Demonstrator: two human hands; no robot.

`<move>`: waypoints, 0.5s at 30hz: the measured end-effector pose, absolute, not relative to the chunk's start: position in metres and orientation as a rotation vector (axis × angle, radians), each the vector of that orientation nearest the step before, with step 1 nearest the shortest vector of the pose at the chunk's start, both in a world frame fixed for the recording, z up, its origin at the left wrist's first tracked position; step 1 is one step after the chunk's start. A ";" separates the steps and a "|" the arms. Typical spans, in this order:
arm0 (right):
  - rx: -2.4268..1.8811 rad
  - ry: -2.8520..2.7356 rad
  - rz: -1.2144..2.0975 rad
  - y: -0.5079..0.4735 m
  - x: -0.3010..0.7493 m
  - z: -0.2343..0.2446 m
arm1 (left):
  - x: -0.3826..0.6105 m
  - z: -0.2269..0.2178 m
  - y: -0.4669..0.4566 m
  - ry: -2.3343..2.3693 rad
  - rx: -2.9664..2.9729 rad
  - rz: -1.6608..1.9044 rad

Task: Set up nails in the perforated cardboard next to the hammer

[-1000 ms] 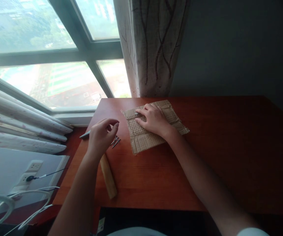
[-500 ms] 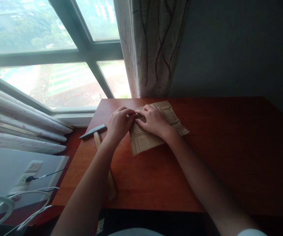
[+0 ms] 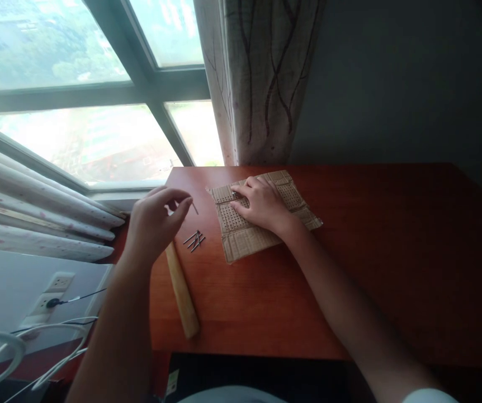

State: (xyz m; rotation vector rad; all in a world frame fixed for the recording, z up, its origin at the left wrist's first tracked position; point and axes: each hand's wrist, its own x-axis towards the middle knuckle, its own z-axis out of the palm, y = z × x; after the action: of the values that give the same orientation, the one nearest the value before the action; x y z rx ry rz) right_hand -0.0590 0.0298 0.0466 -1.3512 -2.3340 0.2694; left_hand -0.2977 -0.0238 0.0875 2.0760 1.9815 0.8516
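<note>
My left hand (image 3: pixel 152 224) is raised over the left of the desk, with thumb and forefinger pinched on a thin nail (image 3: pixel 195 207). Several loose nails (image 3: pixel 194 240) lie crossed on the desk below it. Beside them is a hammer, whose wooden handle (image 3: pixel 182 291) shows while its head is hidden behind my left hand. My right hand (image 3: pixel 264 206) rests on a piece of cardboard (image 3: pixel 245 243) dotted with rows of small holes, thumb and forefinger apart. At the right forefinger's tip is a small shiny thing (image 3: pixel 235 194), too small to make out.
The reddish wooden desk (image 3: pixel 371 252) stands against a dark wall, with a window (image 3: pixel 98 145) and curtains (image 3: pixel 266 84) at its far left. Left of the desk, a plug sits in a wall socket (image 3: pixel 52 302), and white cables (image 3: pixel 73 336) hang near the desk's corner.
My left hand has left the cardboard and moved left, now with a nail in its fingertips. The loose nails have come into view, and the hammer's head is now covered. My right hand stays put.
</note>
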 end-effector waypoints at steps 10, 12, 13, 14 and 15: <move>-1.349 -2.338 0.267 0.031 -0.059 0.045 | -0.329 0.036 -0.043 2.054 1.991 0.407; -1.347 -2.337 0.267 0.031 -0.059 0.044 | -0.328 0.035 -0.042 2.085 1.996 0.373; -1.345 -2.336 0.265 0.031 -0.059 0.044 | -0.328 0.034 -0.041 2.088 2.004 0.363; -1.345 -2.334 0.260 0.031 -0.059 0.044 | -0.327 0.033 -0.040 2.083 2.016 0.354; -1.344 -2.331 0.256 0.031 -0.059 0.044 | -0.327 0.032 -0.040 2.072 2.028 0.344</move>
State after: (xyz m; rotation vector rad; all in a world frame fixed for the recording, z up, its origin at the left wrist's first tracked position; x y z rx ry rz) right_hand -0.0586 0.0310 0.0435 -1.3444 -2.3313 0.2555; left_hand -0.3273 -0.0397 0.0317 2.0282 2.0723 0.3438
